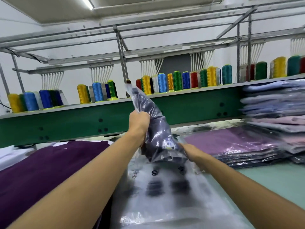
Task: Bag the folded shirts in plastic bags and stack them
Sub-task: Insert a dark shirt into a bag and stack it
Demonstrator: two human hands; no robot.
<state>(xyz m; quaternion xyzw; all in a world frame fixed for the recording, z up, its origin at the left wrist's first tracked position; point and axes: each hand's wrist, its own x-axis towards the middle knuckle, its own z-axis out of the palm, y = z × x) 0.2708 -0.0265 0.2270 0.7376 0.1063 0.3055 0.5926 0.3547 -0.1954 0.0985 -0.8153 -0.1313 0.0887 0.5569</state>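
Worktop (272, 177), pale green, spans the lower view. Behind it, from 9 to 3 o'clock, one shelf (181, 93) carries many thread cones (162, 82), too crowded to count. One pile of purple shirts (49, 171) lies unbagged at 8 o'clock. Two stacks of bagged shirts sit at 3 o'clock: a tall stack (272, 109), blurred, and just beside it a low stack (231, 144), purple on top. One heap of empty bags (165, 195) lies at 6 o'clock. At centre, one raised plastic bag (156, 129) holds one dark grey shirt. The left hand (139, 123) has its fingers curled round the bag's middle; the right hand (191, 152) grips its lower edge.
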